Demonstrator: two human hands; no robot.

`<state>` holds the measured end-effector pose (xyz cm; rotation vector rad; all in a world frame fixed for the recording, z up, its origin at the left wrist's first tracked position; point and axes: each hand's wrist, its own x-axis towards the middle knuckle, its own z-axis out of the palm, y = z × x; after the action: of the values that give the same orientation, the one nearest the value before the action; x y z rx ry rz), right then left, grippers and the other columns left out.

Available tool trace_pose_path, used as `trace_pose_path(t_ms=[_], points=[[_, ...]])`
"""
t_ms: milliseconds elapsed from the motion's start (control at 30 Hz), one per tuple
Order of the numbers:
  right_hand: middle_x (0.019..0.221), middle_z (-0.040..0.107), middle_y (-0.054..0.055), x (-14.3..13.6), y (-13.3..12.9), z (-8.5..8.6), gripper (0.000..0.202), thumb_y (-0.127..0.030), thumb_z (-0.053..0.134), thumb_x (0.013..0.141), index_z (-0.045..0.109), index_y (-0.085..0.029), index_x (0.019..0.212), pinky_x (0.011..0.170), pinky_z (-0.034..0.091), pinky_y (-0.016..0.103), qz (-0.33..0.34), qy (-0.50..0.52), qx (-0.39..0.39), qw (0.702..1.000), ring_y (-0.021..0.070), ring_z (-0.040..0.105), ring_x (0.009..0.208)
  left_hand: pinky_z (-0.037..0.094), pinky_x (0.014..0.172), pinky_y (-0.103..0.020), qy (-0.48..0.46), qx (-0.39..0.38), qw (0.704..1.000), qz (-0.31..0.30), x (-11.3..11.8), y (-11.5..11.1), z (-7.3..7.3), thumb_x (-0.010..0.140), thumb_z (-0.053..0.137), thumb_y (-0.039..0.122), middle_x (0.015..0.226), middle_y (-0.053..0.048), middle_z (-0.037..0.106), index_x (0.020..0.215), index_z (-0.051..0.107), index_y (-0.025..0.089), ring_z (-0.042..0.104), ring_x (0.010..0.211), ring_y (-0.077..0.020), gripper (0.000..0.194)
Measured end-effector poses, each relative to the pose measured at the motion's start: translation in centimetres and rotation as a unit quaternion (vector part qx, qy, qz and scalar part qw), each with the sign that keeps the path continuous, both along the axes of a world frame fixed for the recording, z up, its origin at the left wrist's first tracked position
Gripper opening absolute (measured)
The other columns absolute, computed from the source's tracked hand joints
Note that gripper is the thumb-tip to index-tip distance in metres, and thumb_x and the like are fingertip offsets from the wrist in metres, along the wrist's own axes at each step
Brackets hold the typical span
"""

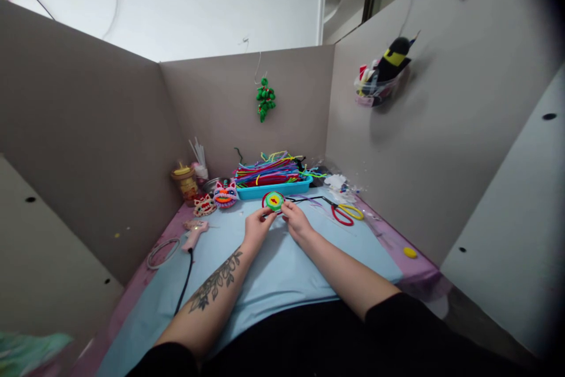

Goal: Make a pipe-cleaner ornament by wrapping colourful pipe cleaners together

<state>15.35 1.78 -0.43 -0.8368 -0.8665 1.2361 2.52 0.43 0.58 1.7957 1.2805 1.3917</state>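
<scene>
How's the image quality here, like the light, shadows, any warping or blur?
Head view: wide-angle stretch, with the right panel flaring outward; blurred black at the upper right corner. Head view: soft light, brightest on the white wall, faint shadow below the hanging tub. Head view: the green and yellow disc looks small and slightly soft.

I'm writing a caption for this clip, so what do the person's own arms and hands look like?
Loose-looking black fabric sleeves end around the elbows. The left forearm has a dark tattoo of leafy sprigs; the right forearm shows no marking. The left hand and right hand wear no gloves. Nail details are too small to tell.
</scene>
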Motion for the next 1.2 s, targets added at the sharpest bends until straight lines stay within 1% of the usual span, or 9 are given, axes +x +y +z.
trace_pose_path(t_ms=[167, 400, 633, 733, 833, 967, 1033, 1100, 1200], points=[[0.065, 0.051, -0.004, -0.2, 0.0, -0.2, 0.027, -0.039, 0.067, 0.06, 0.049, -0.02, 0.066, 0.057, 0.028, 0.023, 0.016, -0.009, 0.01, 1.0, 0.0103, 0.041, 0.059, 0.038, 0.046, -0.022, -0.098, -0.06, 0.992, -0.044, 0.3, -0.1, 0.4, 0.072, 0.06, 0.037, 0.062, -0.002, 0.064, 0.08, 0.065, 0.013, 0.052, 0.044, -0.01, 0.026], [0.059, 0.044, -0.006, -0.4, 0.2, -0.7, 0.025, -0.037, 0.066, 0.062, 0.048, -0.02, 0.065, 0.054, 0.026, 0.023, 0.025, -0.026, 0.047, 0.998, 0.0092, 0.035, 0.055, 0.03, 0.041, -0.019, -0.132, -0.087, 0.985, -0.068, 0.1, -0.1, 0.6, 0.074, 0.058, 0.043, 0.047, 0.004, 0.054, 0.075, 0.059, 0.014, 0.04, 0.038, -0.0065, 0.028], [0.059, 0.044, -0.006, -0.6, 0.2, -0.8, 0.026, -0.038, 0.067, 0.061, 0.048, -0.02, 0.065, 0.054, 0.024, 0.023, 0.027, -0.027, 0.05, 0.998, 0.0093, 0.033, 0.054, 0.034, 0.048, -0.02, -0.105, -0.034, 0.992, -0.064, -0.1, -0.2, 1.0, 0.075, 0.057, 0.038, 0.046, 0.006, 0.047, 0.065, 0.054, 0.016, 0.044, 0.045, -0.0081, 0.025], [0.061, 0.048, -0.005, -0.6, 0.1, -0.7, 0.027, -0.04, 0.067, 0.061, 0.05, -0.02, 0.066, 0.055, 0.026, 0.023, 0.005, -0.028, 0.033, 0.999, 0.0105, 0.037, 0.057, 0.038, 0.05, -0.021, -0.086, -0.037, 0.994, -0.061, 0.0, -0.2, 0.9, 0.076, 0.056, 0.037, 0.053, 0.004, 0.054, 0.07, 0.057, 0.016, 0.049, 0.047, -0.0093, 0.022], [0.064, 0.052, -0.004, -0.6, 0.1, -0.6, 0.028, -0.041, 0.068, 0.059, 0.051, -0.02, 0.066, 0.057, 0.029, 0.023, -0.012, -0.011, 0.01, 1.0, 0.0112, 0.041, 0.06, 0.042, 0.052, -0.023, -0.052, -0.032, 0.997, -0.047, 0.0, -0.2, 0.6, 0.075, 0.058, 0.035, 0.073, -0.001, 0.065, 0.083, 0.062, 0.015, 0.054, 0.051, -0.0107, 0.022], [0.067, 0.053, -0.003, -0.4, 0.4, -0.8, 0.03, -0.041, 0.069, 0.057, 0.05, -0.019, 0.066, 0.061, 0.033, 0.024, -0.011, 0.001, -0.025, 1.0, 0.0116, 0.045, 0.063, 0.044, 0.061, -0.025, 0.042, 0.051, 0.998, -0.002, 0.0, -0.1, 0.2, 0.076, 0.057, 0.032, 0.079, -0.004, 0.067, 0.083, 0.066, 0.017, 0.057, 0.06, -0.0131, 0.019], [0.069, 0.055, -0.002, -0.2, 0.5, -0.9, 0.028, -0.042, 0.066, 0.06, 0.053, -0.02, 0.07, 0.062, 0.035, 0.025, -0.019, -0.037, -0.03, 0.999, 0.0131, 0.047, 0.065, 0.043, 0.064, -0.025, 0.066, 0.079, 0.995, 0.014, -0.1, 0.0, 0.1, 0.076, 0.056, 0.03, 0.074, -0.004, 0.066, 0.078, 0.066, 0.017, 0.056, 0.064, -0.0141, 0.017], [0.079, 0.058, 0.001, 0.0, 0.5, -0.9, 0.025, -0.041, 0.062, 0.066, 0.056, -0.02, 0.079, 0.066, 0.039, 0.029, -0.07, -0.119, 0.004, 0.99, 0.0158, 0.049, 0.071, 0.041, 0.063, -0.025, 0.068, 0.077, 0.995, 0.018, -0.2, 0.1, 0.0, 0.077, 0.055, 0.029, 0.07, -0.003, 0.064, 0.075, 0.066, 0.017, 0.055, 0.064, -0.0145, 0.017], [0.101, 0.055, 0.007, 0.6, -0.1, -0.5, 0.023, -0.031, 0.058, 0.072, 0.058, -0.021, 0.092, 0.082, 0.04, 0.036, -0.193, -0.3, 0.146, 0.923, 0.0213, 0.05, 0.092, 0.038, 0.062, -0.025, 0.08, 0.067, 0.994, 0.022, -0.3, 0.2, -0.1, 0.077, 0.053, 0.028, 0.065, -0.002, 0.061, 0.071, 0.065, 0.017, 0.053, 0.062, -0.0142, 0.017]])
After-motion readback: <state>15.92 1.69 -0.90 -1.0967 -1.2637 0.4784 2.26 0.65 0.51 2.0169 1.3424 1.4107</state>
